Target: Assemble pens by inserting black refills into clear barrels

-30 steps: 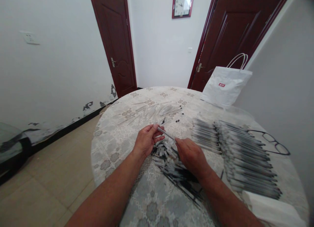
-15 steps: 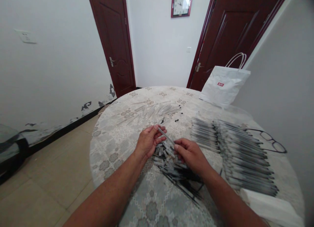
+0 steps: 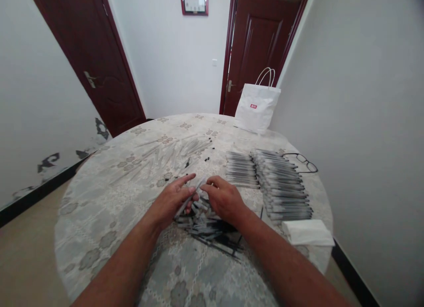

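Note:
A slim grey-white pen [image 3: 183,207] slants between my hands above the middle of the table. My left hand [image 3: 170,203] holds it, thumb pressed over it and index finger stretched forward. At its upper end my right hand [image 3: 225,198] pinches with thumb and fingers, and whether a small part sits there I cannot make out. Below both hands lies a loose pile of clear and black pen parts [image 3: 207,227], partly covered by the right hand. Farther back, translucent pen tubes [image 3: 172,152] are scattered over the cloth.
Right of my hands, a short row of pens [image 3: 241,170] adjoins a larger stack of pens [image 3: 281,183]. Glasses [image 3: 309,166], a folded white paper [image 3: 308,233] and a white bag [image 3: 258,108] rest nearby. Small black pieces [image 3: 207,159] dot the patterned tablecloth [image 3: 109,240].
My view has turned to the right. The pen has swung from slanting down rightward to slanting up rightward, and my right hand has shifted from its lower end to its upper end.

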`<move>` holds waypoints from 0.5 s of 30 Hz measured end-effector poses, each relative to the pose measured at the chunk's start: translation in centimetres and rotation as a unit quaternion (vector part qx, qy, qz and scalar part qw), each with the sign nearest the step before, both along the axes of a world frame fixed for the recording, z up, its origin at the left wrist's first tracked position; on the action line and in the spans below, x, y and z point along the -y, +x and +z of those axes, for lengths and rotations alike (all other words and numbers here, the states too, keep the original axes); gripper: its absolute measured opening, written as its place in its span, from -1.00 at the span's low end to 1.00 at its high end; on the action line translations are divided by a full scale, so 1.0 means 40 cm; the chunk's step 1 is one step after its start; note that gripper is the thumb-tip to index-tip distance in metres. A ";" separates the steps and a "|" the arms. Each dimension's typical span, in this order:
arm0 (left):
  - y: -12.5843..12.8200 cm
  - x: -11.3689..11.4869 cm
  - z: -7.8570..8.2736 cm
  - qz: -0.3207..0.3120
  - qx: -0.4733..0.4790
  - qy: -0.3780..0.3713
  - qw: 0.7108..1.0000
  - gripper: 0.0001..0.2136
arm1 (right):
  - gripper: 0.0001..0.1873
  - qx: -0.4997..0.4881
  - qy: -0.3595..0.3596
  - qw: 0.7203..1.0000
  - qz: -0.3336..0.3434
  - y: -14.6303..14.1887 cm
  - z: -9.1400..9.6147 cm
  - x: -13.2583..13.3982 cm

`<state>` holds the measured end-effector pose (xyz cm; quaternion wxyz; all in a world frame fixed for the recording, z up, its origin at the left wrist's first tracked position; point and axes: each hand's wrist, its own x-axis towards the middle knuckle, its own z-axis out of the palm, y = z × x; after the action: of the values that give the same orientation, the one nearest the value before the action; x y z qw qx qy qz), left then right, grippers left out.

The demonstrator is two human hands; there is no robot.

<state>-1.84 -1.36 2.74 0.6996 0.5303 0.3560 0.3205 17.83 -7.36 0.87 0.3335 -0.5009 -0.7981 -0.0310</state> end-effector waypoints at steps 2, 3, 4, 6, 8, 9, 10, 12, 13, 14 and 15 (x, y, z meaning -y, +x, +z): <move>-0.007 0.001 0.008 -0.038 -0.012 -0.017 0.999 -0.29 | -0.72 0.046 0.010 0.999 -0.006 0.008 -0.003 -0.005; -0.010 0.001 0.009 -0.049 -0.016 -0.024 0.998 -0.29 | -0.74 0.060 0.011 0.998 -0.006 0.009 -0.004 -0.006; -0.012 0.001 0.008 -0.058 -0.020 -0.031 0.998 -0.29 | -0.76 0.067 0.011 0.998 -0.005 0.009 -0.003 -0.006; -0.013 0.001 0.002 -0.069 -0.022 -0.046 0.996 -0.30 | -0.76 0.072 0.013 0.997 0.000 0.005 -0.002 -0.004; -0.011 0.001 -0.007 -0.076 -0.018 -0.058 0.995 -0.30 | -0.76 0.078 0.013 0.997 0.014 -0.001 -0.001 -0.001; -0.009 0.002 -0.011 -0.079 -0.017 -0.061 0.995 -0.30 | -0.76 0.079 0.011 0.997 0.020 -0.004 -0.001 0.000; -0.006 0.002 -0.015 -0.082 -0.017 -0.062 0.995 -0.31 | -0.78 0.076 0.010 0.997 0.025 -0.007 -0.001 0.000; 0.001 0.003 -0.019 -0.085 -0.013 -0.058 0.995 -0.32 | -0.79 0.043 0.006 0.999 0.023 -0.012 -0.002 0.000; 0.005 0.003 -0.020 -0.078 -0.007 -0.054 0.995 -0.33 | -0.78 0.011 0.005 1.000 0.011 -0.015 -0.002 0.000; 0.009 0.003 -0.021 -0.064 -0.001 -0.048 0.997 -0.33 | -0.78 -0.031 0.003 0.999 -0.009 -0.018 -0.001 0.000; 0.012 0.002 -0.021 -0.044 0.002 -0.038 0.998 -0.33 | -0.79 -0.081 -0.005 0.996 -0.033 -0.021 0.000 0.000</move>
<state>-1.34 -1.45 1.89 0.7335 0.5178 0.3427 0.2766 16.98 -7.34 0.86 0.3930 -0.5295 -0.7518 0.0023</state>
